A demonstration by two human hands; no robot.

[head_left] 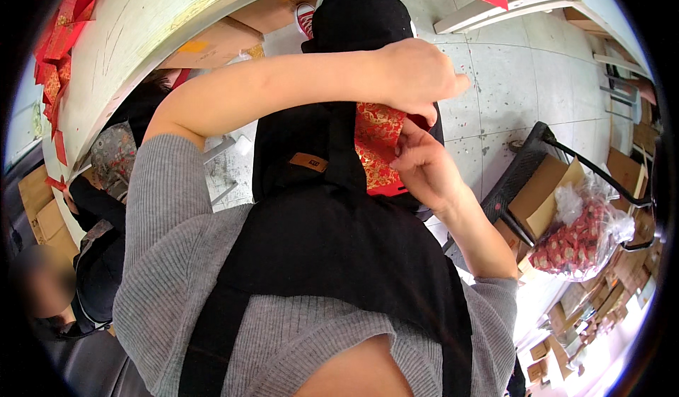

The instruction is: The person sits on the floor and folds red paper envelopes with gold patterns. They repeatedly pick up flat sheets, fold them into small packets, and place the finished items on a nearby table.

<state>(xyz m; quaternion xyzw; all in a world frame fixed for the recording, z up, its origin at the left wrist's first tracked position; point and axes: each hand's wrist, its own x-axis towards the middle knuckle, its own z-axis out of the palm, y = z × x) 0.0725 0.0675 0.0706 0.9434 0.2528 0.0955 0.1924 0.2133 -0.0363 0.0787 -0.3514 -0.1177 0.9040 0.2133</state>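
A piece of red gold-patterned paper [380,142] lies over my lap on the black apron [311,234]. Reaching across from the left, my left hand [417,72] is bent over the paper's far end, its fingers curled down and partly hidden behind the back of the hand. A plain red part of the paper shows just under those fingers. My right hand [429,167] pinches the paper's right edge between thumb and fingers. Most of that edge is covered by the two hands.
A white worktable [134,26] curves along the far left, with red gold-patterned papers [60,65] on it. Another person [99,241] sits at left. To the right stand a black-handled cart [506,178], cardboard boxes [541,192] and a clear bag of red items [576,238].
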